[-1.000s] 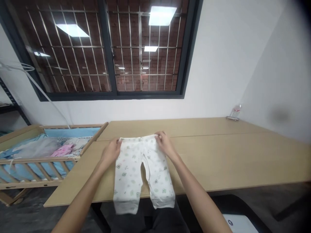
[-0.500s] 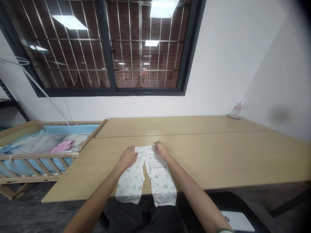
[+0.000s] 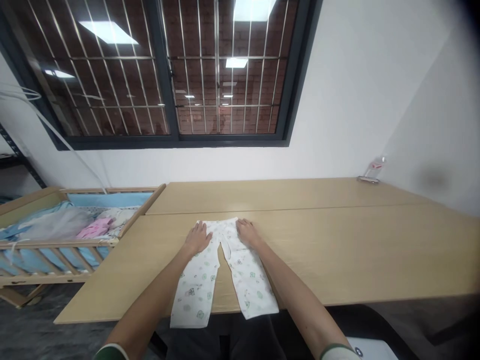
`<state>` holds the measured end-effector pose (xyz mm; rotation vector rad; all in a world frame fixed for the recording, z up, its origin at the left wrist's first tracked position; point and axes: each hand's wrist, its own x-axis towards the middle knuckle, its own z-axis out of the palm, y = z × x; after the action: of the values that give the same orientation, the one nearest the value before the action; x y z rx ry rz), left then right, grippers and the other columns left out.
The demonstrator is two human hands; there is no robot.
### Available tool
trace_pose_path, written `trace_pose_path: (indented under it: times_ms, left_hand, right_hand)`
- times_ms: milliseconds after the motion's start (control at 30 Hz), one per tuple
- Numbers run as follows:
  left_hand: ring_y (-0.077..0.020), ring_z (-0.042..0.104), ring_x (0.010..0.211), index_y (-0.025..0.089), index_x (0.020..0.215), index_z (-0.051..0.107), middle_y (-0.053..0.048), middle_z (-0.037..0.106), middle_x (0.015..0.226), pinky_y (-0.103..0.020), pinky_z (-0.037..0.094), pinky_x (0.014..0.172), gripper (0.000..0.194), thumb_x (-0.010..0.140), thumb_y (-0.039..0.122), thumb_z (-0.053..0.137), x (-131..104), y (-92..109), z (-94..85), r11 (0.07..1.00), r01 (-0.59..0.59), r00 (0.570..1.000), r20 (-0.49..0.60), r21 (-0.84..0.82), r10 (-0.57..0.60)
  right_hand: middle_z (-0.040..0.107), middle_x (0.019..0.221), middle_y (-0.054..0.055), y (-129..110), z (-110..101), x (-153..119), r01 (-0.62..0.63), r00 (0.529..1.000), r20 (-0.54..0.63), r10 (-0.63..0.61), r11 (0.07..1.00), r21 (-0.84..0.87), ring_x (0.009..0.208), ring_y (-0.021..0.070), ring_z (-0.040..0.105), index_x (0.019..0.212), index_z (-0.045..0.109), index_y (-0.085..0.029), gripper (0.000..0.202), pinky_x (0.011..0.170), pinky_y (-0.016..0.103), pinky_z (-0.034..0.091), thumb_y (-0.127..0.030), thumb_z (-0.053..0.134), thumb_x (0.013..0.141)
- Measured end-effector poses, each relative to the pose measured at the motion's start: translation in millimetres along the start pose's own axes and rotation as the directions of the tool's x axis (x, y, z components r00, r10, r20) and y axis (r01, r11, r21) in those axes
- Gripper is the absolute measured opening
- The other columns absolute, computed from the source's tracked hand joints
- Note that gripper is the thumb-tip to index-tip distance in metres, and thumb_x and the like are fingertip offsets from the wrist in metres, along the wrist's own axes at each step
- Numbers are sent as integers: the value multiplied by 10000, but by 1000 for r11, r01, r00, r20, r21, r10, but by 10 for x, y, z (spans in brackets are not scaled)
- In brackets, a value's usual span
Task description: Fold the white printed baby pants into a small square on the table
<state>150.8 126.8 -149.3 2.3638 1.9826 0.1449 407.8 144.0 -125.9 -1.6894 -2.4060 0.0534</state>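
Observation:
A pair of small white baby pants (image 3: 202, 280) with a green and grey print lies spread on the wooden table, waistband toward the wall. Both leg ends hang slightly past the near edge. My left hand (image 3: 198, 238) rests flat on the left side of the waist, fingers stretched and thumb on the cloth. On the right side of the waist lies my right hand (image 3: 247, 233), palm down, its fingers extended over the fabric's edge. Between the two legs a strip of bare tabletop shows.
The wooden table (image 3: 337, 250) runs wide to the right. A clear bottle-like item (image 3: 374, 169) stands in its far right corner. At left is a wooden crib (image 3: 56, 245) with blue bedding and a pink cloth (image 3: 96, 227). Below right, a pale flat object (image 3: 371, 348) lies on a black chair.
The waist of the pants is pulled wider and flatter, and the legs lie farther apart. My left hand has shifted slightly left; the right fingers lie lower on the cloth.

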Motion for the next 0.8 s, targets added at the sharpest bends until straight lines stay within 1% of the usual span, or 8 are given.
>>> trace_pose_path:
  times_ms: [267, 400, 467, 567, 633, 700, 767, 800]
  left_hand:
    - [-344, 234, 1536, 41, 1533, 314, -238, 252, 1644, -454, 275, 1197, 702, 1020, 504, 192, 352, 48, -146, 1000, 13, 1000, 18, -13, -13]
    - [-364, 283, 1514, 38, 1498, 367, -257, 320, 1613, -478, 305, 1175, 644, 1013, 448, 261, 405, 135, -339, 999, 2, 1000, 5, -33, -2]
    - [-377, 295, 1503, 25, 1465, 405, -270, 330, 1601, -492, 299, 1173, 592, 1005, 382, 298, 352, 241, -468, 999, -17, 1000, -18, -38, 16]
    - [-369, 396, 1431, 54, 1368, 509, -261, 426, 1536, -489, 316, 1153, 495, 1003, 316, 302, 66, 557, -643, 995, -86, 995, -55, -51, 84]
    - [-335, 564, 1252, 118, 1256, 594, -211, 613, 1339, -458, 416, 1056, 453, 1014, 379, 314, -273, 871, -709, 983, -170, 985, -40, -77, 167]
    - [-282, 662, 1048, 188, 1147, 646, -131, 709, 1134, -400, 495, 916, 434, 1009, 466, 342, -664, 1220, -717, 952, -277, 960, 6, -130, 280]
    - [-324, 685, 935, 169, 1101, 663, -152, 725, 1020, -457, 516, 831, 496, 994, 527, 337, -1010, 1544, -674, 908, -347, 927, 64, -235, 370]
    - [-351, 688, 924, 153, 1109, 667, -170, 727, 996, -486, 519, 817, 538, 978, 569, 352, -1141, 1680, -640, 903, -332, 923, 104, -273, 371]
  right_hand:
    - [524, 1477, 183, 59, 57, 324, -83, 996, -10, 84, 995, 56, 1311, 288, 476, 1290, 608, -134, 373, 1077, 428, 333, -120, 425, 965]
    - [591, 1408, 159, 151, 50, 449, -111, 993, -29, 117, 982, 150, 1279, 274, 517, 1167, 674, -158, 282, 1068, 385, 357, -157, 488, 956]
    - [635, 1344, 146, 224, 33, 559, -141, 987, -45, 155, 964, 224, 1241, 257, 557, 1125, 691, -160, 246, 1038, 344, 392, -168, 537, 934]
    - [689, 1240, 148, 356, -3, 768, -216, 965, -61, 253, 909, 357, 1135, 223, 637, 1178, 671, -129, 283, 936, 277, 455, -171, 565, 919]
    - [724, 1146, 141, 437, -26, 891, -258, 948, -54, 312, 858, 443, 1033, 202, 680, 1170, 671, -108, 275, 857, 249, 480, -187, 567, 928]
    - [752, 1014, 115, 494, -40, 969, -280, 940, -26, 341, 810, 516, 919, 185, 699, 1073, 700, -106, 214, 789, 234, 488, -207, 584, 925]
    - [753, 870, 83, 524, -47, 1002, -288, 940, 15, 342, 768, 572, 812, 169, 693, 948, 719, -115, 152, 731, 223, 486, -215, 614, 903]
    - [743, 805, 68, 529, -50, 1005, -291, 941, 37, 336, 749, 595, 766, 163, 684, 893, 722, -119, 134, 704, 218, 482, -218, 631, 890]
